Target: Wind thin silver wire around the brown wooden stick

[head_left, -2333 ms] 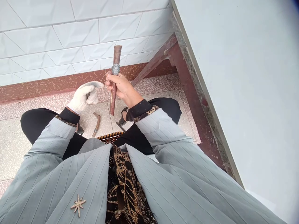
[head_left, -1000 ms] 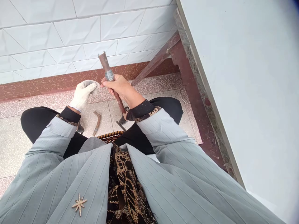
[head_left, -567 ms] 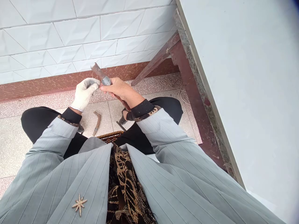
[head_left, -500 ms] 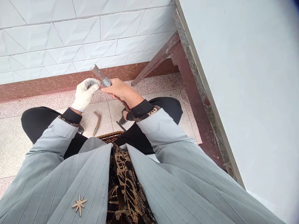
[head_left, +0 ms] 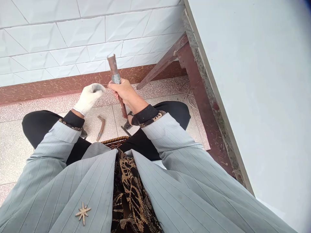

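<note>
My bare right hand (head_left: 122, 90) is wrapped round a brown wooden stick (head_left: 112, 64), which stands nearly upright with its thicker end toward the wall. A band of grey wire (head_left: 116, 78) is wound tightly round the stick just above my thumb. To the left, my left hand (head_left: 89, 97) wears a white knitted glove and is closed in a pinch on a thin wire (head_left: 103, 85). That wire stretches across to the stick by my right thumb, and a loose loop of it curls above the glove.
A short curved stick (head_left: 101, 128) lies on the tiled floor below my hands. Between my knees is the edge of a woven wicker seat (head_left: 114, 141). To the right stand a dark red table frame (head_left: 194, 84) and a white tabletop (head_left: 255, 81). A tiled wall (head_left: 80, 35) rises ahead.
The stick has turned from leaning left to nearly upright, and its top has moved right and up. My gloved left hand is now farther from it, with the wire stretched between.
</note>
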Demonstrator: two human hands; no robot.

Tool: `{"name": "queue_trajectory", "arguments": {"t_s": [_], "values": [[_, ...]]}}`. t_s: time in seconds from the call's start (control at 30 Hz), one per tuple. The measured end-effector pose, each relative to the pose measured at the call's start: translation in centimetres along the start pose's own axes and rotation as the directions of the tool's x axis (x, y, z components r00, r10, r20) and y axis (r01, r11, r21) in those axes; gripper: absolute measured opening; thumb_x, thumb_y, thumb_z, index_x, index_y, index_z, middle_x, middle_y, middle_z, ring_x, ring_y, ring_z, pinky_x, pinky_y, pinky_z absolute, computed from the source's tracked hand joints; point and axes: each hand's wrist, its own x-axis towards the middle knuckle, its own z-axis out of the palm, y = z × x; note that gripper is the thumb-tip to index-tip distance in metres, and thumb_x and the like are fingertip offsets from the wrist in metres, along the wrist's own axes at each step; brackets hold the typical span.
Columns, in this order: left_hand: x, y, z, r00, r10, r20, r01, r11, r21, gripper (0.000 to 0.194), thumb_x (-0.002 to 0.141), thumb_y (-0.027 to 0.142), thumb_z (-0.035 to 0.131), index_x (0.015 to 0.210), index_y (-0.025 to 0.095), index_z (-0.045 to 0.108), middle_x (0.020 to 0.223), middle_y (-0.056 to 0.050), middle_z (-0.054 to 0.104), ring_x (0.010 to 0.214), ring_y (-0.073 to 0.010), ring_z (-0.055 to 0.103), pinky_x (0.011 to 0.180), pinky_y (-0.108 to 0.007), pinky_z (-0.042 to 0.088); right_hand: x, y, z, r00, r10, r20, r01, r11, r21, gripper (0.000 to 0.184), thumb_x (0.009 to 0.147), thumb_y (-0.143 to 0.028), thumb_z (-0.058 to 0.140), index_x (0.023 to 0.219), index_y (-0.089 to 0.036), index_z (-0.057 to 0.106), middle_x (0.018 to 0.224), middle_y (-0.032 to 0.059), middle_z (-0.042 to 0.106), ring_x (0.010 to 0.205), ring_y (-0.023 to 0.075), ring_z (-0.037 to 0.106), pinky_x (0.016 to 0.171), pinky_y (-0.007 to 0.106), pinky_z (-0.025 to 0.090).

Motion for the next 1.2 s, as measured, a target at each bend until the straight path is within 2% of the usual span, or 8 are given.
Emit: {"name": "queue_trajectory", "arguments": {"t_s": [0.27,0.4,0.53,0.67,0.8,1.0,1.1,1.2], "values": [[0.0,-0.4,0.5,0.995,-0.018,-0.101,-0.018,0.938,-0.347,0.012,0.074,0.012,0.06,0.068,0.02,0.054,0.079,-0.003,0.064,0.083,-0.0156,0.07,0.08,-0.033,0.064,0.5,-0.1,-0.5,0.999,0.038,-0.029,-0.032,0.983,0.179,0.025,0.096,-0.016,0.067,0.085,-0.023,0.046,0.057,-0.0099,0.043,0.046,0.0056,0.034,0.042,0.016,0.029],[0.2,0.3,-0.9,0.992,0.045,-0.12,-0.089,0.917,-0.39,0.029,0.092,0.025,0.061,0.065,0.023,0.051,0.058,0.001,0.043,0.062,-0.0149,0.058,0.077,-0.039,0.066,1.0,0.0,-0.9,0.997,0.049,-0.055,-0.036,0.975,0.218,0.03,0.096,-0.016,0.069,0.08,-0.023,0.044,0.059,-0.0104,0.041,0.045,0.0038,0.033,0.042,0.016,0.029],[0.6,0.3,-3.3,0.995,-0.045,0.088,0.069,0.953,-0.297,0.034,0.098,0.044,0.068,0.071,0.023,0.065,0.047,0.009,0.022,0.039,-0.0075,0.029,0.059,-0.03,0.061,1.5,-0.2,-1.6,0.995,0.048,-0.092,-0.019,0.956,0.294,0.031,0.102,-0.018,0.064,0.078,-0.022,0.043,0.059,-0.0104,0.041,0.044,0.0028,0.032,0.043,0.015,0.03],[0.3,0.9,-4.8,0.92,-0.102,0.379,0.184,0.965,-0.189,0.03,0.086,0.047,0.082,0.086,0.017,0.078,0.045,0.011,0.028,0.037,-0.005,0.023,0.051,-0.026,0.056,1.6,-0.5,-2.1,0.995,0.038,-0.091,-0.009,0.955,0.295,0.031,0.103,-0.023,0.068,0.08,-0.022,0.046,0.057,-0.0106,0.04,0.045,0.0037,0.032,0.043,0.016,0.031],[0.0,2.2,-5.2,0.988,-0.016,0.154,0.072,0.927,-0.369,0.022,0.101,0.031,0.062,0.091,0.019,0.078,0.047,0.011,0.017,0.039,-0.0064,0.013,0.055,-0.024,0.056,1.4,-0.8,-2.3,0.999,0.016,-0.044,-0.005,0.973,0.229,0.029,0.097,-0.029,0.079,0.086,-0.023,0.052,0.056,-0.0113,0.041,0.044,0.0044,0.033,0.042,0.017,0.032],[0.3,2.4,-6.5,0.992,-0.085,-0.096,0.04,0.913,-0.405,0.037,0.104,0.021,0.045,0.077,0.02,0.07,0.048,0.009,0.012,0.039,-0.0079,0.011,0.048,-0.022,0.046,1.8,-1.2,-3.2,0.997,-0.068,-0.033,0.074,0.954,0.291,0.03,0.096,-0.038,0.082,0.091,-0.023,0.056,0.056,-0.0122,0.039,0.043,0.0037,0.035,0.042,0.016,0.033],[0.6,1.2,-7.2,0.982,-0.07,-0.177,0.015,0.955,-0.296,0.027,0.1,0.03,0.056,0.075,0.025,0.064,0.048,0.008,0.019,0.04,-0.0096,0.02,0.049,-0.024,0.046,1.7,-1.1,-3.3,0.995,-0.079,-0.064,0.094,0.954,0.286,0.027,0.1,-0.036,0.078,0.091,-0.022,0.056,0.057,-0.0114,0.041,0.044,0.0035,0.035,0.042,0.016,0.033],[0.7,-0.1,-6.8,0.976,-0.047,-0.214,0.008,0.984,-0.18,0.014,0.094,0.033,0.062,0.083,0.025,0.067,0.054,0.005,0.043,0.045,-0.0103,0.032,0.054,-0.027,0.051,1.4,-1.1,-2.9,0.996,-0.083,-0.035,0.089,0.944,0.318,0.022,0.104,-0.032,0.072,0.091,-0.021,0.057,0.059,-0.0109,0.04,0.044,0.004,0.031,0.043,0.017,0.032]]}}
